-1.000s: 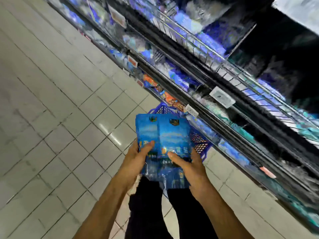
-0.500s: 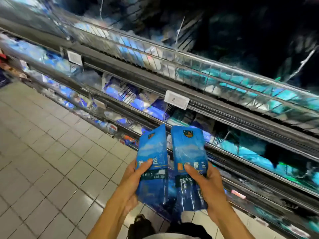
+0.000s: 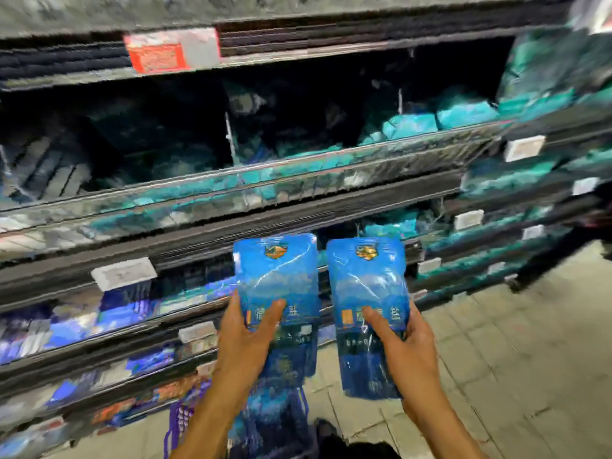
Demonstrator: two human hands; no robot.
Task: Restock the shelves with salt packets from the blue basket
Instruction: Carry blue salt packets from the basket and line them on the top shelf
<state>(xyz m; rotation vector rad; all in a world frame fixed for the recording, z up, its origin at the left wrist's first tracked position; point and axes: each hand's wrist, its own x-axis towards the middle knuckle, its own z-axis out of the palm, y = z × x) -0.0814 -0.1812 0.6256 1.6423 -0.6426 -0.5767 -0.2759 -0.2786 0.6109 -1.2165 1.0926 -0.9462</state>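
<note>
Step in hand: carrying stock to shelf. Left hand point(image 3: 246, 339) gripping one salt packet point(image 3: 276, 279); right hand point(image 3: 405, 346) gripping second packet point(image 3: 367, 286), both upright before shelf rail point(image 3: 231, 183). Blue basket point(image 3: 185, 422) below. Next, probably: lift into a free slot.

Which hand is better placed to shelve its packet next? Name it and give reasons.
Likely the left hand. Its salt packet is held slightly higher, its top overlapping the dark shelf edge. The right hand holds its packet a little lower. The frame is blurred, so the margin is small.
</note>
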